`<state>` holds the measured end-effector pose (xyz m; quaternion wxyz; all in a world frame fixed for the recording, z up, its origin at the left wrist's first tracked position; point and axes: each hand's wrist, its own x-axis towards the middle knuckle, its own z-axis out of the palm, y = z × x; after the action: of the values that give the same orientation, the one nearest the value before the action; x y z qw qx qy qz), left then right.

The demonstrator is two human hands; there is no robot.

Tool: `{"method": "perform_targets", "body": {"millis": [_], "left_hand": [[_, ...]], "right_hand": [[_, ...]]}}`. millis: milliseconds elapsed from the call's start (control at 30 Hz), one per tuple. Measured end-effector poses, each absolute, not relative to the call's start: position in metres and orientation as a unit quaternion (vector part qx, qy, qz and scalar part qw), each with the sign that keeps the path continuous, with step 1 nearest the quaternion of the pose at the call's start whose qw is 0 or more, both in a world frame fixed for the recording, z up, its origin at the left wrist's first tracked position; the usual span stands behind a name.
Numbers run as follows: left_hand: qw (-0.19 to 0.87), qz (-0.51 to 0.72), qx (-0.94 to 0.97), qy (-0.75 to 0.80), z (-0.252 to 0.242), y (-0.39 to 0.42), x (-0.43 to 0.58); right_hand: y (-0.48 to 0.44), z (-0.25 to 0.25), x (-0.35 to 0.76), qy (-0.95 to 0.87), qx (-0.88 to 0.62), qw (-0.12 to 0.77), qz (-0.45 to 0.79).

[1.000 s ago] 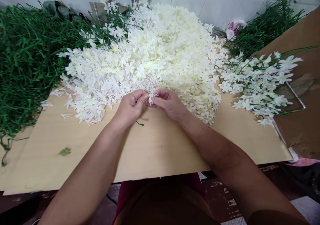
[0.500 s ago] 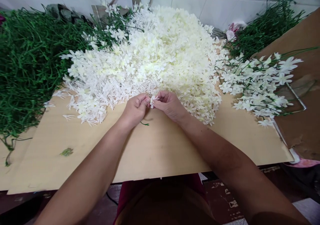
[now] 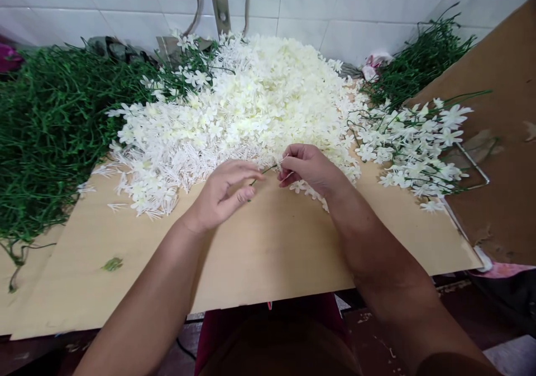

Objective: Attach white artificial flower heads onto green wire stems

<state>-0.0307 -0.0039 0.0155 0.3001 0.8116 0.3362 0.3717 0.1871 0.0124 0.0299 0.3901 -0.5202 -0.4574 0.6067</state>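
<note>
My right hand (image 3: 307, 167) pinches the end of a thin green artificial stem (image 3: 268, 169), its fingers closed round it at the front of the flower pile. The stem slants down and left toward my left hand (image 3: 226, 192). My left hand is open, thumb and fingers apart, with the stem's lower end passing between them. Whatever blossom may be at the pinched end is mostly hidden by my right fingers. Just beyond both hands lies a large heap of white artificial flowers (image 3: 268, 91), with thin white stamens (image 3: 196, 155) along its front left.
Green plastic stems (image 3: 62, 97) pile up at the left, with more green stems (image 3: 419, 58) at back right. Flowers on stems (image 3: 419, 136) lie at the right, beside a brown board (image 3: 498, 153) and a bent metal rod (image 3: 475, 164). Cardboard (image 3: 268, 253) covers the table.
My hands have moved apart; my left fingers have opened, while my right hand has shifted right with the stem. The white blossom seen between my fingertips is now hidden. The view has tilted up slightly.
</note>
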Motion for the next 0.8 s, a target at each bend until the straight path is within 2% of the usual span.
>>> {"method": "perform_targets", "body": {"millis": [333,500,667,733,800], "left_hand": [[0.457,0.384,0.734,0.323,0.017,-0.005,-0.038],[0.447,0.374,0.739,0.338,0.015,-0.005,-0.035],[0.482,0.322,0.717,0.387,0.009,-0.001,-0.034],[0.492,0.274,0.730,0.388,0.006,0.002,-0.034],[0.480,0.238,0.757,0.374,0.003,0.004,-0.032]], "right_hand": [[0.014,0.043,0.213,-0.461,-0.540,0.264,0.654],[0.014,0.043,0.211,-0.468,-0.560,0.240,0.640],[0.010,0.050,0.225,-0.559,-0.483,0.098,0.667],[0.011,0.050,0.230,-0.586,-0.483,0.118,0.640],[0.016,0.046,0.226,-0.603,-0.527,0.219,0.557]]}}
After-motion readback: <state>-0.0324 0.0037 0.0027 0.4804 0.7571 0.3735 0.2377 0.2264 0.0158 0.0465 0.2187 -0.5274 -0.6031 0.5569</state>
